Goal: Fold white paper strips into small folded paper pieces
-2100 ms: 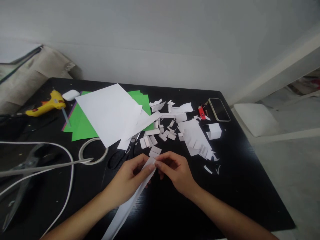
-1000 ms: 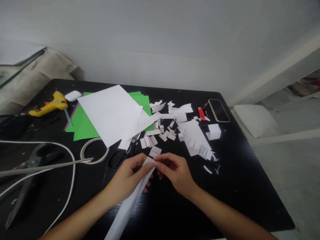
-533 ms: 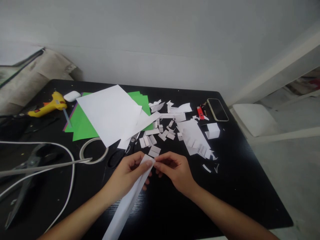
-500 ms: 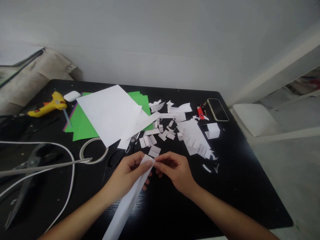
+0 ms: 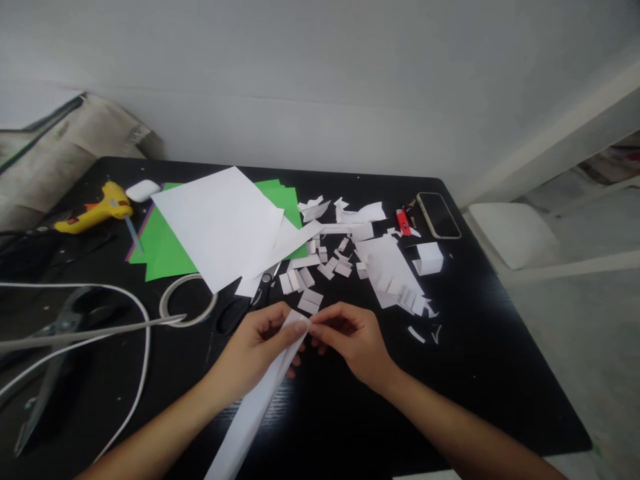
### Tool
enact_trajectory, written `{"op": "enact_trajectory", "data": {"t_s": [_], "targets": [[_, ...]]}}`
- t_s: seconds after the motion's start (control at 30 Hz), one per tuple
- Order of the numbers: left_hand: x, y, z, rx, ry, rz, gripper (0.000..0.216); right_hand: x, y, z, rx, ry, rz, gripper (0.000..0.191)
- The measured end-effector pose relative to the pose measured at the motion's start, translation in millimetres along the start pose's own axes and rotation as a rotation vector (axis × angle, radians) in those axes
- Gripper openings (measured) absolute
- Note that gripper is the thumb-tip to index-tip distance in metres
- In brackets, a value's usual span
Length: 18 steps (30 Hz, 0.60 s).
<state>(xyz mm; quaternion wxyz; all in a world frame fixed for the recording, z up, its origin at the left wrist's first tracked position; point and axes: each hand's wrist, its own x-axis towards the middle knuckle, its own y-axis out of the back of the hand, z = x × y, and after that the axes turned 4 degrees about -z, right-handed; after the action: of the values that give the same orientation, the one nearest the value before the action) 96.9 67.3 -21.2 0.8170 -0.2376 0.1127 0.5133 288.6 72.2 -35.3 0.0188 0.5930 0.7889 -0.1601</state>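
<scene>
A long folded strip of white paper (image 5: 253, 415) slants from the bottom edge up to the middle of the view. Near its upper end my left hand (image 5: 265, 343) is closed on it, thumb on top and fingers underneath. My right hand (image 5: 350, 340) pinches the tip of the same strip between thumb and forefinger; its other fingers are curled and partly hidden. Just beyond the fingertips lies a small folded white paper piece (image 5: 311, 301). Black-handled scissors (image 5: 260, 291) rest to the left of it, partly under white paper.
White sheets (image 5: 215, 227) overlap green paper (image 5: 167, 257). Several paper scraps (image 5: 343, 267) are scattered at centre. A yellow glue gun (image 5: 103, 208), a tape roll (image 5: 213, 308), a white cable (image 5: 149, 333) and pliers (image 5: 55, 353) lie left. A red lighter (image 5: 403, 223) and phone (image 5: 439, 216) lie right.
The view has shifted very slightly. Both hands keep their hold on the paper strip, with hardly any visible movement.
</scene>
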Motion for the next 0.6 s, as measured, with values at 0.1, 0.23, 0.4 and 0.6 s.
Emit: {"op": "enact_trajectory", "data": {"t_s": [0.1, 0.23, 0.4, 0.6], "targets": [[-0.5, -0.2, 1.1, -0.001, -0.015, -0.007, 0.030, -0.1, 0.2, -0.4, -0.001, -0.005, -0.007, 0.018], [-0.3, -0.7, 2.6, 0.001, -0.017, -0.001, 0.030, -0.4, 0.2, -0.7, 0.007, -0.009, -0.014, 0.017], [-0.2, -1.3, 4.2, 0.002, -0.013, 0.001, 0.032, -1.1, 0.3, -1.7, 0.026, 0.001, -0.039, 0.017], [-0.7, -0.8, 4.7, 0.015, -0.012, 0.022, 0.032, -0.8, 1.5, -1.5, 0.016, 0.001, -0.040, 0.018]]}}
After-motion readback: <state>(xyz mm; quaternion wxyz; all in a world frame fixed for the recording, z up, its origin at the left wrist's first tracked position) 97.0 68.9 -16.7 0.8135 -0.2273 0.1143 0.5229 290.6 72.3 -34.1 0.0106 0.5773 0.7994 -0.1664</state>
